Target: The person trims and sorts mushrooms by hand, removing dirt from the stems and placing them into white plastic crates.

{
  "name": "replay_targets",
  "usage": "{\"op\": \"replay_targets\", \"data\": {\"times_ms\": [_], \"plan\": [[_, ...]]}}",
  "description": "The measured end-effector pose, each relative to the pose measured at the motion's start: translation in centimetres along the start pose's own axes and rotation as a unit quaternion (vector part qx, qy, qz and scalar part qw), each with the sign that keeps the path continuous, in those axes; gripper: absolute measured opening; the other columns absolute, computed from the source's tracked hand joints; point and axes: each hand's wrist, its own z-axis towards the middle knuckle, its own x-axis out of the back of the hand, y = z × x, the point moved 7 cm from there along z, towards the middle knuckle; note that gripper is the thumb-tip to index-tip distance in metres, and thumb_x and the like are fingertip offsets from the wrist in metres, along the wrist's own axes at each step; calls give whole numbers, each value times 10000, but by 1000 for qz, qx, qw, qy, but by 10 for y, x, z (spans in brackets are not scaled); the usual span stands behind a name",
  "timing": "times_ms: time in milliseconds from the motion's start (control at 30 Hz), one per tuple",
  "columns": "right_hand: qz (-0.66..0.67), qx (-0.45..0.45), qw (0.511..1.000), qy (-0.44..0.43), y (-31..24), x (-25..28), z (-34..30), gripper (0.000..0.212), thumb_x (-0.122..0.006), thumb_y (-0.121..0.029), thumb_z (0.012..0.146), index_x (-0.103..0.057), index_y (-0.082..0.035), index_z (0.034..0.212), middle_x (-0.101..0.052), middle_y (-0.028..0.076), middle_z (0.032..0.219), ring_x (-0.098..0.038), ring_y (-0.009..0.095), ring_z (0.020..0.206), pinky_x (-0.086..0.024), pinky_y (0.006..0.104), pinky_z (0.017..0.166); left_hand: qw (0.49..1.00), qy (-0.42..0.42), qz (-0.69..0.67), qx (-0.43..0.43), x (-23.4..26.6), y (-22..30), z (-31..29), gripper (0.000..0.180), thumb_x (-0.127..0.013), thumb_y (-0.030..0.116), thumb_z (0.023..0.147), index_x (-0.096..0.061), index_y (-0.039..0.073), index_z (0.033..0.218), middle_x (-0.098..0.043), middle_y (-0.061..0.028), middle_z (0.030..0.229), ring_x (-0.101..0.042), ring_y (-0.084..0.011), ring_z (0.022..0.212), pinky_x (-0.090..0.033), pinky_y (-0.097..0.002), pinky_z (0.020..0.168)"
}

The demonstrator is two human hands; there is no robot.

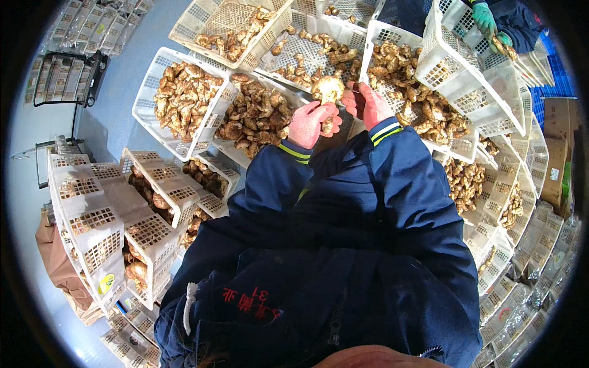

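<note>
Both my hands wear pink gloves and are held up in front of me, over the white plastic crates. My left hand (311,122) is closed around a mushroom (328,89), its broad pale cap standing above the fingers. Just to the right, close beside that cap, is my right hand (372,105), its fingers pressed together. What they pinch, if anything, is too small to make out. Beneath my left hand lies a crate heaped with brown mushrooms (261,113). Beyond the hands, a crate (300,50) holds a sparser scatter of mushrooms.
Mushrooms fill another white crate (142,101) at left and one (429,113) at right. Stacked crates (92,230) stand at lower left. At upper right a co-worker's green-gloved hand (485,18) shows beside tilted crates. Cardboard boxes (555,159) sit at far right.
</note>
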Motion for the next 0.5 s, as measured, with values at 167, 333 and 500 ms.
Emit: {"op": "replay_targets", "data": {"times_ms": [167,333,500], "plan": [[14,-23,1000,-8,8,7,5,421,-511,-368,858,-506,-46,1129,-617,98,937,-603,174,794,-489,279,661,1000,-5,28,2,0,-7,3,154,-531,81,815,-538,-11,939,-574,-57,773,-553,-130,629,-434,-225,505],[67,-6,988,-138,-7,-37,-11,447,-442,-350,897,-446,-2,1178,-555,124,1075,-571,213,928,-478,331,783,955,1,283,-87,-4,5,-1,144,-541,106,818,-555,28,938,-554,-5,731,-480,-64,583,-375,-184,489],[43,8,985,-164,-7,-43,-14,446,-393,-376,911,-458,-12,1161,-571,98,1034,-566,170,920,-478,293,772,955,-11,292,-57,-19,9,-14,232,-529,249,845,-554,36,933,-570,-21,687,-475,-62,529,-382,-191,482]]}}
